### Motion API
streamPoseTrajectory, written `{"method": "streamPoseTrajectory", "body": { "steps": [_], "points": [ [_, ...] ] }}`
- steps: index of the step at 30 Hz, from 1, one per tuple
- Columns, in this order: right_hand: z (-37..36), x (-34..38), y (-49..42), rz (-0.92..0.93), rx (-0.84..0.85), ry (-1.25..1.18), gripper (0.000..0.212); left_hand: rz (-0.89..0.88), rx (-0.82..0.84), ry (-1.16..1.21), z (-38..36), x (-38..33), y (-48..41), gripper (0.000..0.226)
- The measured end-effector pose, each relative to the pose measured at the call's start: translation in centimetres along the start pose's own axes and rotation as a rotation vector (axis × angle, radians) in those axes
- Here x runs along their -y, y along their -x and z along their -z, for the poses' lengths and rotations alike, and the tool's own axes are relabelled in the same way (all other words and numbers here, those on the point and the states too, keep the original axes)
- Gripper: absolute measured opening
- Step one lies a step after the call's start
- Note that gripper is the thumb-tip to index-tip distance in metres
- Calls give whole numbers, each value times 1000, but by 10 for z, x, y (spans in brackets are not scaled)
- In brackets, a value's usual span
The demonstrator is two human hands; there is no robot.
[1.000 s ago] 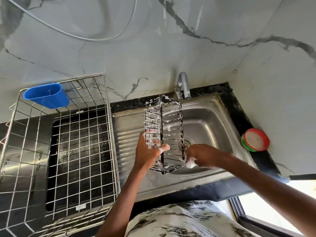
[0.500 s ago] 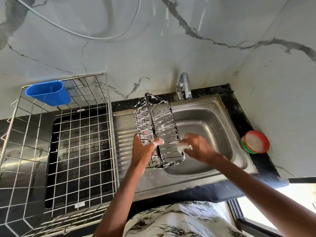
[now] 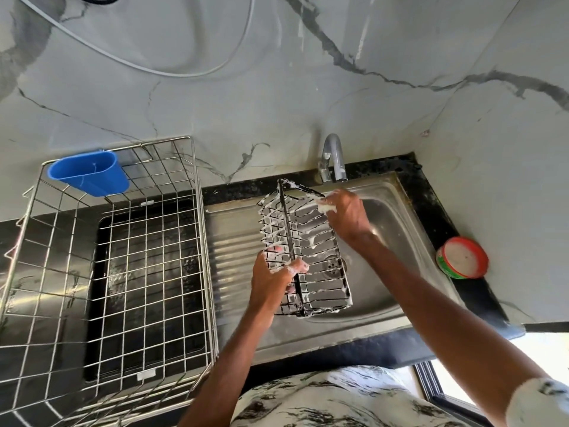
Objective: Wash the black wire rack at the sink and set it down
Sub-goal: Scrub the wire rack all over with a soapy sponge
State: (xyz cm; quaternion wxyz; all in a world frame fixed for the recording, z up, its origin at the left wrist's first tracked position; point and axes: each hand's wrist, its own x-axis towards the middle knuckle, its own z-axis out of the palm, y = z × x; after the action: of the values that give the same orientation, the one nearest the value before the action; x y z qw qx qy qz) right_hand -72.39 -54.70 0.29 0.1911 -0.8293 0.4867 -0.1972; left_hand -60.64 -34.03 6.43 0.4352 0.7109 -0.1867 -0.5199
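Black wire rack [image 3: 311, 241] points away from me; left hand [image 3: 274, 278] grips near end, right hand [image 3: 346, 215] pinches white sponge [image 3: 326, 208] at far end.

Bright window daylight, wide-angle edge distortion, slight blur.

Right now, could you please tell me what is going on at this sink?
A person is scrubbing a black wire rack over the sink. The left hand has a grip on the rack's near end and holds it tilted above the basin. The right hand rubs a soapy sponge on the far end, beside the tap. Suds coat the wires, so it isn't rinsed yet. A wire basket stands to the left.
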Motion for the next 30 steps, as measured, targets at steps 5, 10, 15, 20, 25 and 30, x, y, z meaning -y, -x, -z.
{"method": "streamPoseTrajectory", "body": {
  "steps": [5, 10, 15, 20, 25, 30],
  "points": [
    [-20, 1, 64, 139, -55, -27, 39, -3, -65, 61, 9, -2, -10, 97],
    [-22, -16, 116, 122, 72, -35, 12, -16, -56, 32, 16, -8, -6, 98],
    [-3, 4, 51, 29, -45, -50, 23, -37, 35, 36, 6, 5, 0, 63],
    [12, 11, 1, -44, -8, 51, 29, -53, 16, 32, 7, 8, 6, 90],
    [16, 30, 61, 73, -27, 108, 31, -48, -33, 45, 15, 35, -18, 133],
    [20, 18, 115, 25, 145, 162, 35, -21, 28, 19, 16, 41, -20, 127]
  ]
}}
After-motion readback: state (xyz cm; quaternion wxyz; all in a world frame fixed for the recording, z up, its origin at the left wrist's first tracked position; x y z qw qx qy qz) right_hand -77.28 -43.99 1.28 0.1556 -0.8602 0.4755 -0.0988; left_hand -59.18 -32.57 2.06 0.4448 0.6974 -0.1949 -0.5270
